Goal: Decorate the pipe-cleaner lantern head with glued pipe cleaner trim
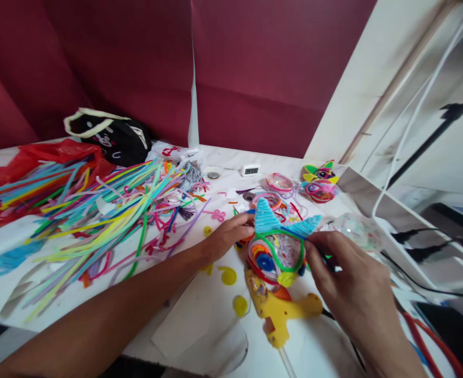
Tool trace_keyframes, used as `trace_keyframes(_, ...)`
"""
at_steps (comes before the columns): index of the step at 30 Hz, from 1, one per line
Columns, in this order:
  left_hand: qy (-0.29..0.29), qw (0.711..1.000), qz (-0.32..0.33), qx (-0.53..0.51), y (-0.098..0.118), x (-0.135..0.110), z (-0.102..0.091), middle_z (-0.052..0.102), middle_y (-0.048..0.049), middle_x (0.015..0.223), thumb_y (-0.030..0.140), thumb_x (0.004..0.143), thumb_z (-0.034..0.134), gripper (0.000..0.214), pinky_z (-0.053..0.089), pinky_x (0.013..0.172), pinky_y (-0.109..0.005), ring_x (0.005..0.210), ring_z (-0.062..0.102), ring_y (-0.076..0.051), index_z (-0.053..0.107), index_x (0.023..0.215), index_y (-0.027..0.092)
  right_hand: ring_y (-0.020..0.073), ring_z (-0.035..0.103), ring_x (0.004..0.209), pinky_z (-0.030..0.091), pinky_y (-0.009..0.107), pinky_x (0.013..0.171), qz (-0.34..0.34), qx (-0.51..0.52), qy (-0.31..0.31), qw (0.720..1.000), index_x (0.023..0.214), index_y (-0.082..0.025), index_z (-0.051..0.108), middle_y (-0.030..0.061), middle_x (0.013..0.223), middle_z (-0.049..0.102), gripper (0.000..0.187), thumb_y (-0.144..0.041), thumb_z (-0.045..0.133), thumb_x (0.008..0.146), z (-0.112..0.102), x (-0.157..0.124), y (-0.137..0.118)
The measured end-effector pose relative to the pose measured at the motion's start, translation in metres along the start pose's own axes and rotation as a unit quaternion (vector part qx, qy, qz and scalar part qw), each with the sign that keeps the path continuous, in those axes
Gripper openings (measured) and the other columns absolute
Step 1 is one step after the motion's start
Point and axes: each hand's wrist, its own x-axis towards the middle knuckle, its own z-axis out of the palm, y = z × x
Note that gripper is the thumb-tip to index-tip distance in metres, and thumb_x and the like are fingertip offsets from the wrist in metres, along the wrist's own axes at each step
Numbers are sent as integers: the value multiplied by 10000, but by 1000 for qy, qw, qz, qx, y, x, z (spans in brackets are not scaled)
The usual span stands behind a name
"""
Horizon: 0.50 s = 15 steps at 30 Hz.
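Between my hands stands an owl-like pipe-cleaner figure (275, 257), with light-blue pointed ears, a green ring, a blue-and-orange spiral eye and a yellow round piece. My left hand (231, 235) closes on its left edge near the ear, the fingertips partly hidden. At its right edge, just below the other ear, my right hand (347, 268) pinches with thumb and forefinger. A yellow glue gun (290, 310) with a clear glue stick lies in front of the figure. Yellow coiled pieces (228, 275) rest on the table to its left.
Loose pipe cleaners (136, 205) spread over the left side beside a red plastic bag (69, 149). Behind are a black tote bag (115, 139) and a small digital clock (250, 170). Another decorated figure (320, 181) sits back right. A power strip (392, 231) and cables run along the right.
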Motion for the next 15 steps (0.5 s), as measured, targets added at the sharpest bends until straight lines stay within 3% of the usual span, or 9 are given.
trace_keyframes(7, -19, 999, -38, 2, 14, -7, -3, 675, -83, 1248, 298, 647, 720, 564, 461, 988, -403, 1217, 570, -340, 690, 1195, 170, 143, 683, 577, 438, 250, 547, 53, 0, -35, 998, 940, -231, 629, -25, 740, 716, 144, -333, 532, 971, -3, -2, -3)
trace_keyframes(11, -67, 997, -31, 5, 18, -8, -8, 664, -95, 1274, 321, 663, 778, 606, 475, 984, -405, 1208, 587, -337, 661, 1240, 177, 135, 624, 466, 390, 255, 485, 65, -7, -43, 997, 906, -228, 614, -25, 688, 706, 163, -347, 515, 956, -7, 1, 0)
trace_keyframes(15, -97, 994, -43, 34, 17, -9, -10, 679, -117, 1245, 340, 647, 857, 757, 493, 971, -408, 1173, 618, -325, 589, 1333, 164, 152, 663, 520, 416, 251, 498, 90, 36, -87, 991, 870, -233, 584, -3, 716, 728, 167, -360, 498, 939, -15, 6, 8)
